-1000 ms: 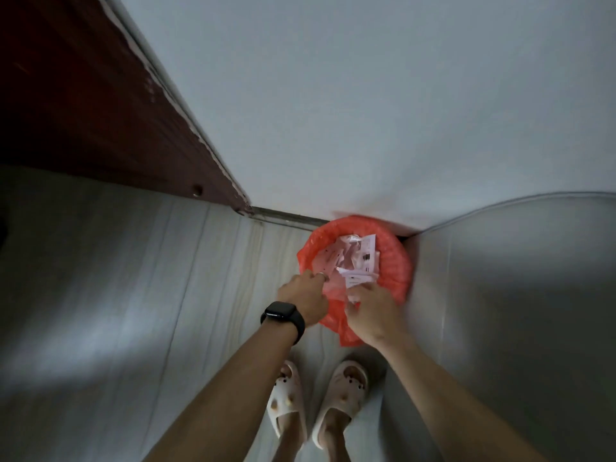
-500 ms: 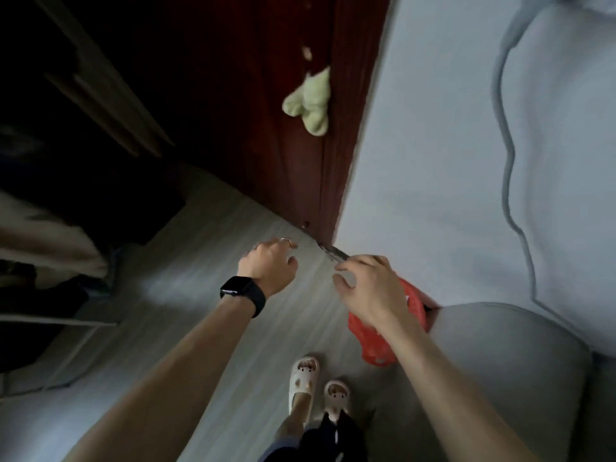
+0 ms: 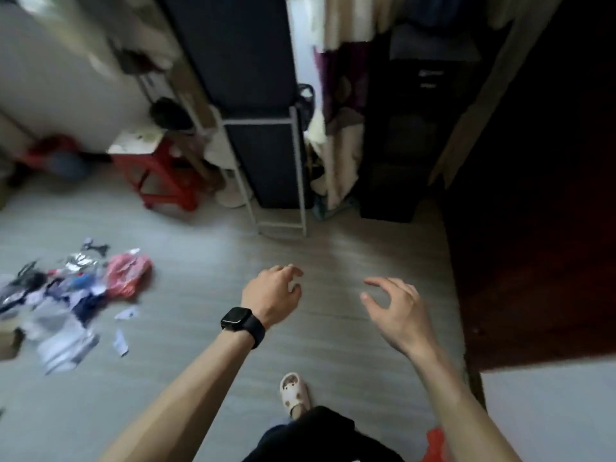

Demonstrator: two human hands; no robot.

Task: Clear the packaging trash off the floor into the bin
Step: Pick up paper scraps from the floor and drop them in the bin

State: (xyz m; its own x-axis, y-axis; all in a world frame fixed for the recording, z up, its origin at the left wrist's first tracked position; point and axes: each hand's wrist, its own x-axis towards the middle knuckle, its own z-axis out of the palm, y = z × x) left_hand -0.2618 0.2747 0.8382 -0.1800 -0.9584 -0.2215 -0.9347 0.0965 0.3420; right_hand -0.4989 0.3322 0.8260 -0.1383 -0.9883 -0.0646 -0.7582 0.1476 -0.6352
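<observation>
A heap of packaging trash (image 3: pixel 63 305) lies on the grey floor at the left: foil, white and blue wrappers and a pink-red bag (image 3: pixel 128 273). Small white scraps (image 3: pixel 120 341) lie beside it. My left hand (image 3: pixel 273 293), with a black watch on the wrist, hangs over bare floor, fingers loosely curled and empty. My right hand (image 3: pixel 395 310) is beside it, fingers spread, holding nothing. Both hands are well to the right of the heap. Only a red corner of the bin's bag (image 3: pixel 435 443) shows at the bottom edge, behind my right forearm.
A red stool (image 3: pixel 160 168) stands at the back left. A dark cabinet in a grey metal frame (image 3: pixel 283 168) and hanging cloth stand ahead. A dark red door (image 3: pixel 540 228) fills the right. My slippered foot (image 3: pixel 293 391) is below.
My view has swung from the bin by the wall round to the room. Both hands have left the bin and now hang empty over the floor.
</observation>
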